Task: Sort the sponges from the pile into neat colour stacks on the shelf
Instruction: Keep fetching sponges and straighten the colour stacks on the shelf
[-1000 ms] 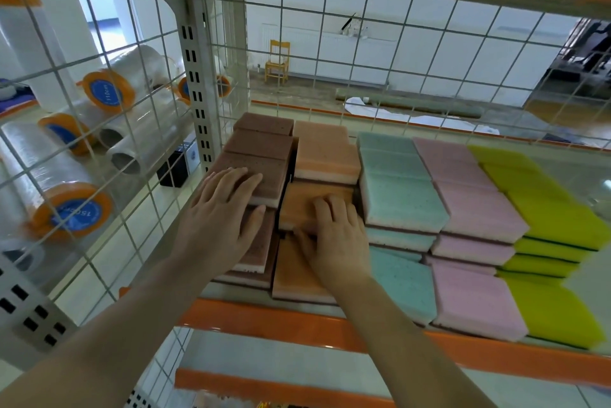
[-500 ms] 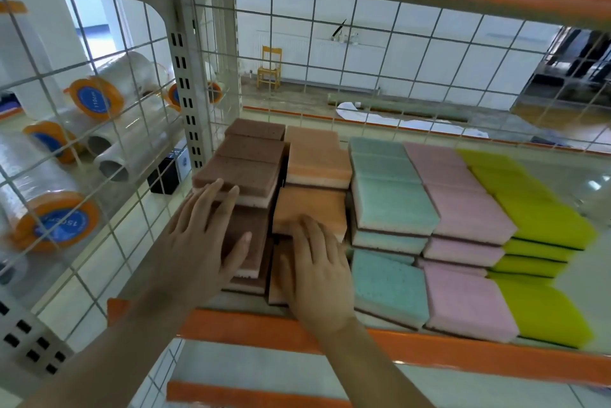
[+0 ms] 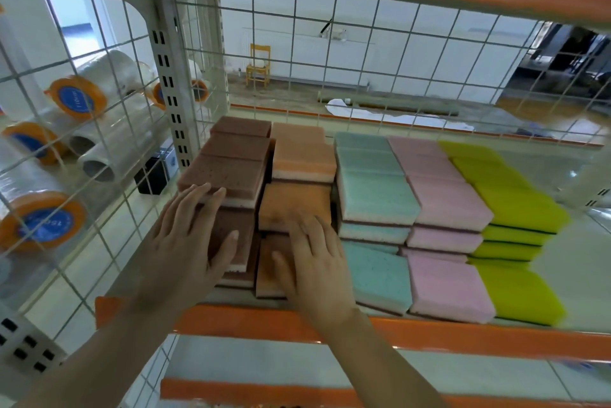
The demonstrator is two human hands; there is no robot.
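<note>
Both grips flat and spread, left hand (image 3: pixel 185 242) slid back off brown sponges (image 3: pixel 228 173), right hand (image 3: pixel 317 262) nearer on orange sponges (image 3: pixel 294 202)

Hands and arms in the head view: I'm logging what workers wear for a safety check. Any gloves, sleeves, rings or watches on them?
No. The left hand and right hand are bare, with no gloves and no rings on the fingers that show. Both forearms are uncovered as far as the frame's lower edge, so no sleeves appear. Neither wrist carries a watch or band. Nails look short and unpainted.
</note>
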